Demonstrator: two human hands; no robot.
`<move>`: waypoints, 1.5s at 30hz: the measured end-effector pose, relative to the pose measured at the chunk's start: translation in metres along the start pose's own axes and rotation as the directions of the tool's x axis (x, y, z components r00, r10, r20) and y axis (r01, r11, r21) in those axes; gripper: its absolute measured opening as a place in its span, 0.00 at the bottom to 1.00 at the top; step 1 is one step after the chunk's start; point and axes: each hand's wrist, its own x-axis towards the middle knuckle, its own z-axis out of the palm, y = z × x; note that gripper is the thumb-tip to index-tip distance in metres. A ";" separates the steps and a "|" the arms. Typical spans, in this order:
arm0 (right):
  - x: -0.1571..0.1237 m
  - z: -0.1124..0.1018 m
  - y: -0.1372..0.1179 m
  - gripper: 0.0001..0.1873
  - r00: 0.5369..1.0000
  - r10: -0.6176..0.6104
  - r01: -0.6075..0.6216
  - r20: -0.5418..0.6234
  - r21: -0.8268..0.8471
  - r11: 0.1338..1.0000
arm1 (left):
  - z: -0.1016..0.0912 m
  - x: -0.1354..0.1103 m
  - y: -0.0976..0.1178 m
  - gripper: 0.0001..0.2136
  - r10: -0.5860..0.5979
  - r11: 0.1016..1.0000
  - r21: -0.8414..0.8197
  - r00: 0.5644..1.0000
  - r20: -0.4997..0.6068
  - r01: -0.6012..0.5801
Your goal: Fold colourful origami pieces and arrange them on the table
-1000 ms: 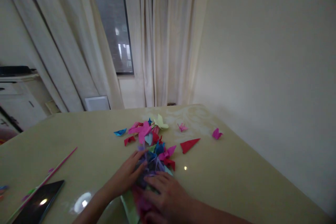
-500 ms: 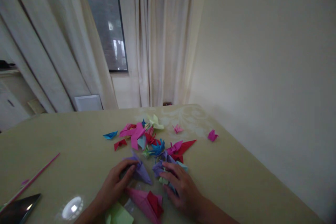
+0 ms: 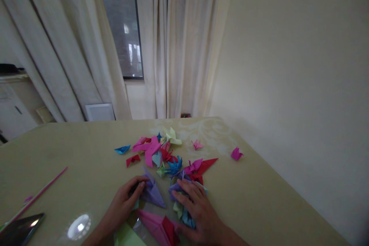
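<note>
Purple origami piece [image 3: 154, 195] lies on the beige table [image 3: 259, 200], and the left hand [image 3: 122, 205] grips it at its left side, thumb and fingers curled closed on the paper. Just right of the purple origami piece, the right hand [image 3: 198, 211] rests flat, its fingers spread and released over a small heap of folded papers [image 3: 178, 209] in lilac, pale green and light blue, pressing on them without gripping. In front of the purple origami piece, nearer the person, lies a pink and red folded paper [image 3: 158, 227], with a light green sheet [image 3: 127, 237] to the left of it. Behind the purple origami piece sits a blue origami star [image 3: 174, 166], and behind it to the right a red paper triangle [image 3: 206, 164]. Farther behind lies a large pink origami piece [image 3: 150, 148]. Well to the right and behind sits a lone magenta origami piece [image 3: 236, 153]. Far left of the purple origami piece lie a pink stick [image 3: 40, 194] and a dark phone [image 3: 20, 230].
</note>
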 end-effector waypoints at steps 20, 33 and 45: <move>0.001 0.006 0.009 0.37 0.999 0.003 -0.004 -0.039 -0.018 1.000 | 0.008 -0.001 -0.007 0.18 0.112 0.987 0.106 0.992 0.065 -0.119; -0.001 0.016 0.019 0.38 0.999 -0.010 0.008 -0.035 -0.077 0.997 | 0.010 -0.002 -0.003 0.16 0.174 0.975 0.118 0.975 0.137 -0.190; 0.008 0.011 0.009 0.38 0.992 0.022 -0.047 -0.122 -0.205 0.978 | 0.001 -0.003 0.006 0.21 0.132 0.990 0.057 0.991 0.008 -0.132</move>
